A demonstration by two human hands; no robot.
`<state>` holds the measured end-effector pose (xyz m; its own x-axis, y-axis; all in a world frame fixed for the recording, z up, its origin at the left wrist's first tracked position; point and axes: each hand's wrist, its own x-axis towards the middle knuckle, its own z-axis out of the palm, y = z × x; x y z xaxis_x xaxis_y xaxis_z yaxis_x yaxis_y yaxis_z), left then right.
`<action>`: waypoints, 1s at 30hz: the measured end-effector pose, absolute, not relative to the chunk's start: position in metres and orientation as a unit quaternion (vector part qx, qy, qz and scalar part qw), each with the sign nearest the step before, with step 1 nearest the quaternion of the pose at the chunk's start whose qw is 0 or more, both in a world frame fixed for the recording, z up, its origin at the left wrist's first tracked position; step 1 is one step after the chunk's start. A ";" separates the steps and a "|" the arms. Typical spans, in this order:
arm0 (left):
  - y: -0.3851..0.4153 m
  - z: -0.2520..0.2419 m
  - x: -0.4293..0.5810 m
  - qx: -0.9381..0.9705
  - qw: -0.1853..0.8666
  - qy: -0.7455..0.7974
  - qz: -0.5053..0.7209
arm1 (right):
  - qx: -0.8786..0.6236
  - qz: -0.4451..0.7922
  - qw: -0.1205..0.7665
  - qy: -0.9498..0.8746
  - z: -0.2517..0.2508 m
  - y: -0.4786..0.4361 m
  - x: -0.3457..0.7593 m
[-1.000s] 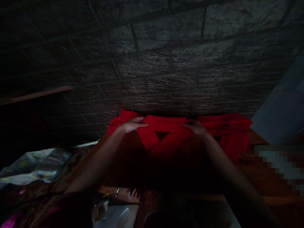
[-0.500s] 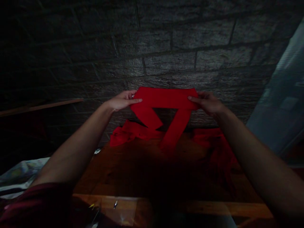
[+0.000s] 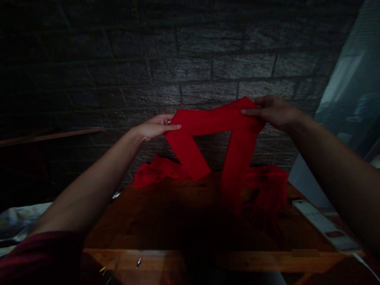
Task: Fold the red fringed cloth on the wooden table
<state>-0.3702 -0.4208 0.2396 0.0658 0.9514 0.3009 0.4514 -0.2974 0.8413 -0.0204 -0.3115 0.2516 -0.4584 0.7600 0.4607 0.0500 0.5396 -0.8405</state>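
Holding up a red strip of cloth above a brown wooden surface, a person has both arms stretched forward in dim light. The left hand, which wears a ring, pinches one end of the strip's upper band, thumb in front and fingers behind. The right hand grips the other end in the same way, a little higher above the surface, so the band tilts. Two tails hang down towards the surface: the left one slants inward to a straight edge, and the right one drops lower and fades into shadow, so whether it touches the surface is unclear.

A crumpled red cloth lies at the back left of the surface, and a fringed red cloth at the back right. A phone rests on the surface's right end. Behind the surface stands a block wall.

As far as can be judged, the strip is already lifted and spread between the hands; laying it down on the surface is not done, and the other two cloths lie unheld.
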 end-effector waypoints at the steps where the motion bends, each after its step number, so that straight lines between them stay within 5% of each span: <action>1: -0.423 0.239 -0.369 0.673 0.287 0.524 0.437 | -0.277 0.396 0.434 -0.761 0.253 -0.314 -0.018; 7: -0.436 0.235 -0.362 0.651 0.326 0.534 0.430 | -0.311 0.391 0.369 -0.784 0.255 -0.318 -0.009; 22: -0.484 0.234 -0.344 0.618 0.386 0.518 0.448 | -0.327 0.499 0.378 -0.708 0.254 -0.351 0.011; 30: -0.446 0.162 -0.363 0.580 0.493 0.482 0.435 | -0.340 0.533 0.308 -0.711 0.205 -0.325 -0.002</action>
